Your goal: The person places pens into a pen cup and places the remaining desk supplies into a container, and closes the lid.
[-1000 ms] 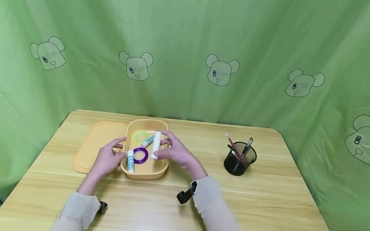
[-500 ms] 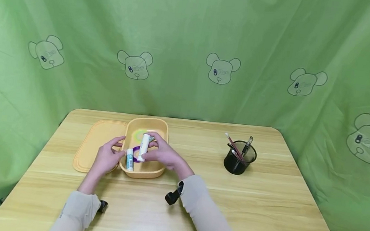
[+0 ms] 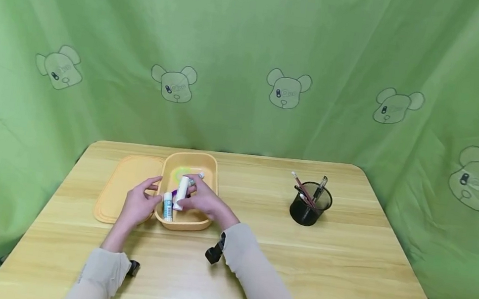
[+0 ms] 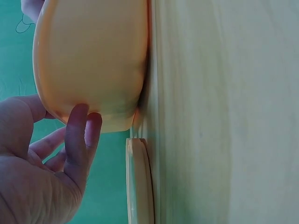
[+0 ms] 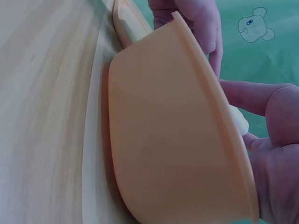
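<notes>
The left hand (image 3: 139, 204) holds the left side of an orange plastic box (image 3: 189, 225). In the left wrist view its thumb reaches over the rim while fingers touch the outer wall. Inside the box, the right hand (image 3: 206, 200) pinches a white glue stick (image 3: 181, 192) upright between thumb and fingers. A blue-and-white glue stick (image 3: 168, 206) leans at the box's left wall. Another glue stick (image 3: 197, 177) lies behind the right fingers, partly hidden. A purple tape roll (image 3: 173, 194) is mostly covered. A yellow-green ring (image 3: 180, 173) lies at the back.
An orange lid (image 3: 124, 190) lies flat on the wooden table (image 3: 340, 276), left of the box. To the right stands a black mesh pen cup (image 3: 305, 213) with pencils and pens. A green curtain (image 3: 234, 44) hangs behind the table.
The right hand has moved left with the white glue stick, from the box's right side towards the glue stick at the left wall. The left hand has stayed in place.
</notes>
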